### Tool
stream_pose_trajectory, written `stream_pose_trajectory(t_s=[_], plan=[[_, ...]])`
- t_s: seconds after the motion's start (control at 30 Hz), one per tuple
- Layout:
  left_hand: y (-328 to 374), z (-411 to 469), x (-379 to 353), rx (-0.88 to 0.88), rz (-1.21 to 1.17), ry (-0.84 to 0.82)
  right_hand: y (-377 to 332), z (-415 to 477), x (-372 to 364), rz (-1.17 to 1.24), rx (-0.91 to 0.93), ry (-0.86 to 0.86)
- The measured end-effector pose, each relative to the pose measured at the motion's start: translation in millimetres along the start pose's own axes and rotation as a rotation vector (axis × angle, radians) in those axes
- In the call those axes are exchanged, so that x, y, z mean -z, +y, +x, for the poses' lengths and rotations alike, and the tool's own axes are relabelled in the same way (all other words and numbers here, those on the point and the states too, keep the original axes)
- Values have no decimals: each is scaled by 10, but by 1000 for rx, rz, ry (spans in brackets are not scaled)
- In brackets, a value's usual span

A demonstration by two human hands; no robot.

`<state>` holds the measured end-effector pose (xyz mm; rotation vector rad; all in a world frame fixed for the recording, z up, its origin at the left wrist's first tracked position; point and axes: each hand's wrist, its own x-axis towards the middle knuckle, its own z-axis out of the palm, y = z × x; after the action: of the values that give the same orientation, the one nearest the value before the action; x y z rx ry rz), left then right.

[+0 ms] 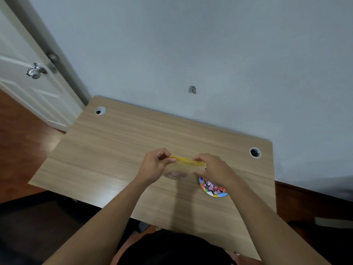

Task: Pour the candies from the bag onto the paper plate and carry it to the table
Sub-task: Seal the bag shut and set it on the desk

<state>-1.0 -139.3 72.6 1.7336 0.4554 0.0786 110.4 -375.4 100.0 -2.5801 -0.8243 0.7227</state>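
Wooden table (114,150) against a pale wall; we pinch the bag (186,162) with our left hand (154,165) and right hand (214,169), candies (212,186) on the paper plate (219,195) at 4 o'clock.

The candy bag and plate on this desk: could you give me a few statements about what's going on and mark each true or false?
1. Both hands hold the bag by its yellow top strip. True: the left hand pinches one end, the right hand the other.
2. The paper plate is bare. False: wrapped candies lie on it.
3. The plate sits on the wooden desk, under the right wrist. True.
4. The bag looks full of candies. False: its clear body looks empty, and the desk shows through it.
5. The door on the left has no knob. False: a shiny knob shows on it.
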Motion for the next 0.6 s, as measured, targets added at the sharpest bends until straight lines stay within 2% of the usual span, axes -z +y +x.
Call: stream_pose_trajectory(t_s=[0.2, 0.33, 0.6], plan=[[44, 81, 124, -35, 24, -14, -558, 189, -102, 58, 171, 185], [31, 109, 270, -48, -13, -27, -731, 290, -135, 127, 162, 245], [-44, 84, 462, -87, 26, -1, -1029, 370, -197, -24, 229, 287]])
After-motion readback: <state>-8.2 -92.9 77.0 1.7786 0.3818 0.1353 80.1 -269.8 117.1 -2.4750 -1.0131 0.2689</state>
